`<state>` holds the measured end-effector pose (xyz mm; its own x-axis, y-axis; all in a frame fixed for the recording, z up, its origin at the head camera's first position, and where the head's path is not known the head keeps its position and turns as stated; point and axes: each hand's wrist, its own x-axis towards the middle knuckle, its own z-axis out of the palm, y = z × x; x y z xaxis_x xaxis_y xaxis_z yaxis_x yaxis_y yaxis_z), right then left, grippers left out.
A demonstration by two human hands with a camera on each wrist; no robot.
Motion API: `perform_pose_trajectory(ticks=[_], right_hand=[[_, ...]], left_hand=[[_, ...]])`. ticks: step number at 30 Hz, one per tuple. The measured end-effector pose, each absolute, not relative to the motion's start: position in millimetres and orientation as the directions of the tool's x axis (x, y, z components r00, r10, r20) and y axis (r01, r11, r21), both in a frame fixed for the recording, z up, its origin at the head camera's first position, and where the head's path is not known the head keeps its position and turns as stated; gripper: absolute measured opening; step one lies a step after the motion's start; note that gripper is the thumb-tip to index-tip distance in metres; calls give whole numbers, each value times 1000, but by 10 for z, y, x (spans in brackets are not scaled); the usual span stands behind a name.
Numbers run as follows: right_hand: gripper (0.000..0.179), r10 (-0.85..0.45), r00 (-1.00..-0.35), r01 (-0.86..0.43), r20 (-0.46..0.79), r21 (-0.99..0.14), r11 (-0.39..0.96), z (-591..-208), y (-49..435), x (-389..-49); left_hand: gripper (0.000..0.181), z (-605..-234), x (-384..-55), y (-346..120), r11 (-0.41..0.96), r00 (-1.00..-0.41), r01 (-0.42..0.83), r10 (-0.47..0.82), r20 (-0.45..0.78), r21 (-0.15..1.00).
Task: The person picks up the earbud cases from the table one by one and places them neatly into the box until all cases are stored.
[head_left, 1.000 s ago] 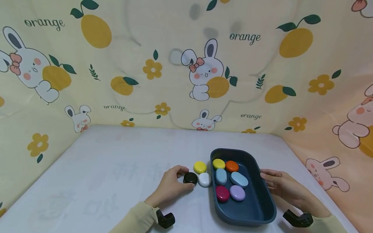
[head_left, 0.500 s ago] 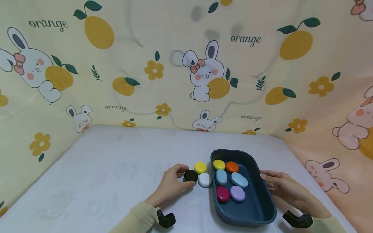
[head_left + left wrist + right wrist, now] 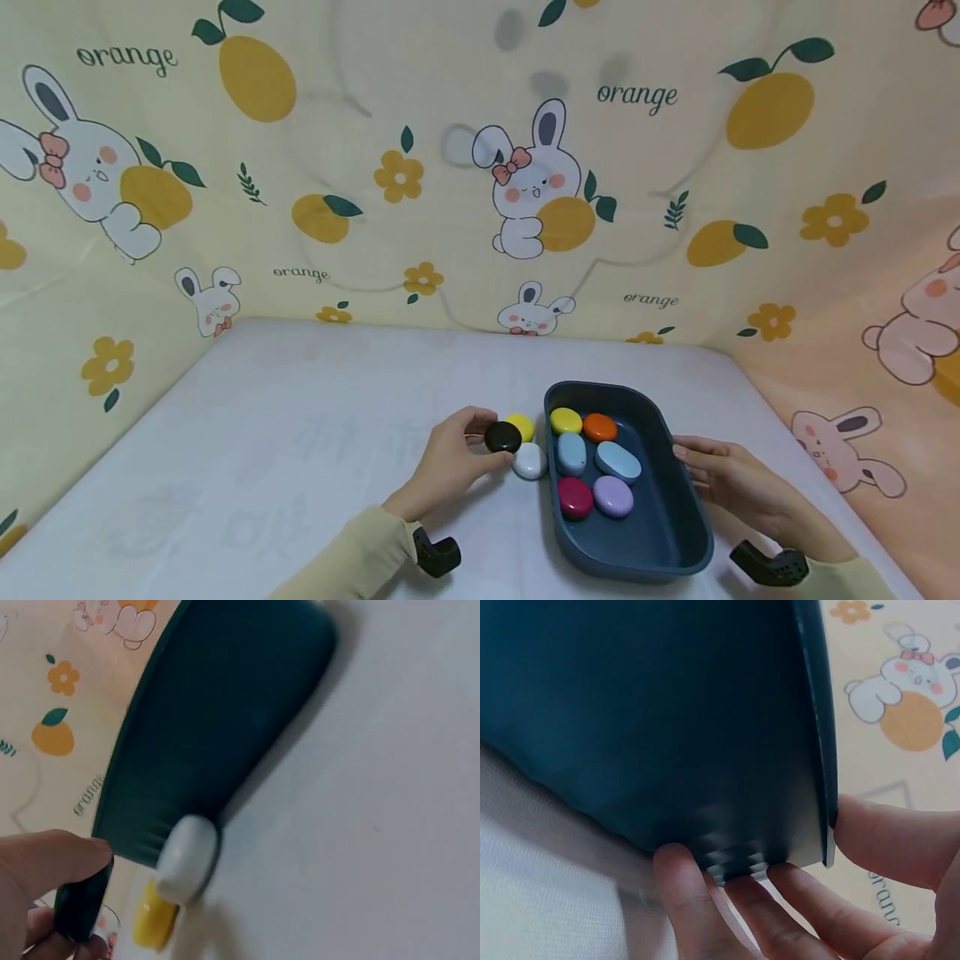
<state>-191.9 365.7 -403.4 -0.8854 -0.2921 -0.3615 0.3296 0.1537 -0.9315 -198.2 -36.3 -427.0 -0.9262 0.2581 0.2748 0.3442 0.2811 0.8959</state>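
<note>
In the head view my left hand (image 3: 455, 454) pinches a glossy black round pebble-like piece (image 3: 502, 437) between thumb and fingers. The piece overlaps a yellow one (image 3: 521, 427) and sits just above a white one (image 3: 529, 461). The left wrist view shows the dark piece (image 3: 81, 904) under the thumb, near the tray's outer wall. At the right side of the dark blue tray (image 3: 645, 558), my right hand (image 3: 742, 483) holds its edge. Thumb at the rim and fingertips against the outer wall show in the right wrist view.
Inside the tray lie several smooth pieces: yellow (image 3: 566, 422), orange (image 3: 600, 427), two light blue (image 3: 617, 462), dark red (image 3: 574, 498) and lilac (image 3: 613, 497). A white cloth (image 3: 300, 433) covers the table. Patterned curtains (image 3: 420, 100) enclose the back and sides.
My left hand has raised the black piece and shifted it slightly right and away from me, so it now covers part of the yellow one. My right hand stays at the tray.
</note>
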Motion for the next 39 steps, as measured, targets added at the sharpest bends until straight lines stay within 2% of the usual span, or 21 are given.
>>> perform_pose_trajectory(ticks=[16, 28, 39], right_hand=[[60, -291, -887, 336, -360, -933, 129, -4015, 3627, -1905], [68, -257, -897, 332, -360, -932, 146, -4008, 3634, -1896], [71, -255, -896, 332, -363, -930, 156, -4007, 3633, -1901]], left_hand=[[46, -3871, -2049, 83, 224, -865, 449, 350, 359, 865], [45, -3856, -2155, 332, 264, -833, 462, 457, 312, 847], [47, -3842, -2243, 458, 295, -818, 463, 505, 275, 836]])
